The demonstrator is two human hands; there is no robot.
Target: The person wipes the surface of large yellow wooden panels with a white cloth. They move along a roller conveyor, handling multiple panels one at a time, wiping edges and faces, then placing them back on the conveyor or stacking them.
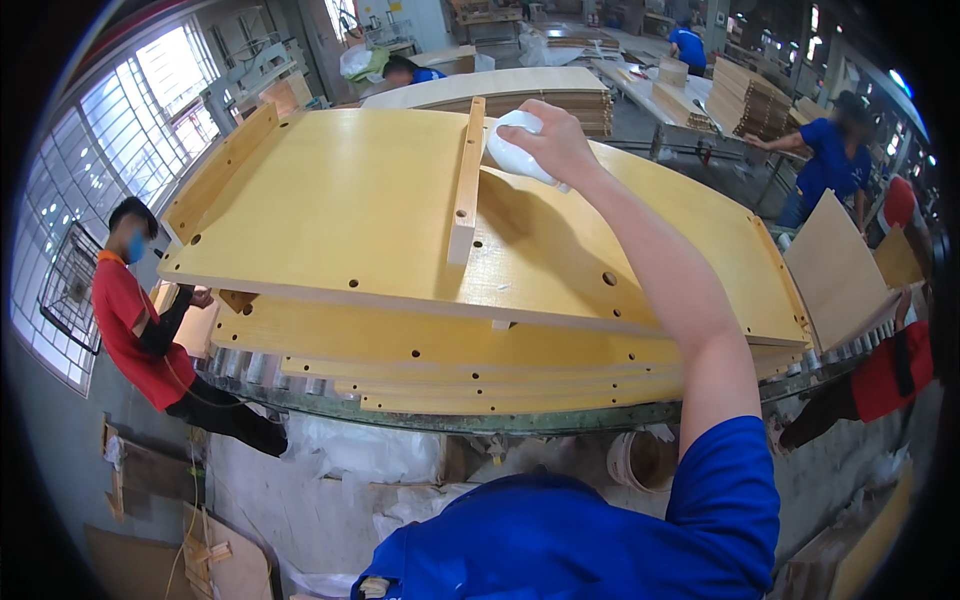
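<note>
- The right hand (562,142) curls its fingers around a white, rounded container (513,146) over the top panel's far edge; whether the container touches the wood, I cannot tell.
- The left hand is out of view, so I cannot tell its state.
- A wooden crossbar (467,180) stands on the yellow top panel (340,200), just left of the container, blocking that side.
- An end rail (225,165) lines the panel's left edge.
- More yellow panels (350,335) lie beneath, above the roller conveyor's near edge (340,408).
- Stacked boards (500,85) sit beyond the far edge.
- A pale sheet (835,262) leans near the right end.
- A person in red (125,310) stands at the left end.
</note>
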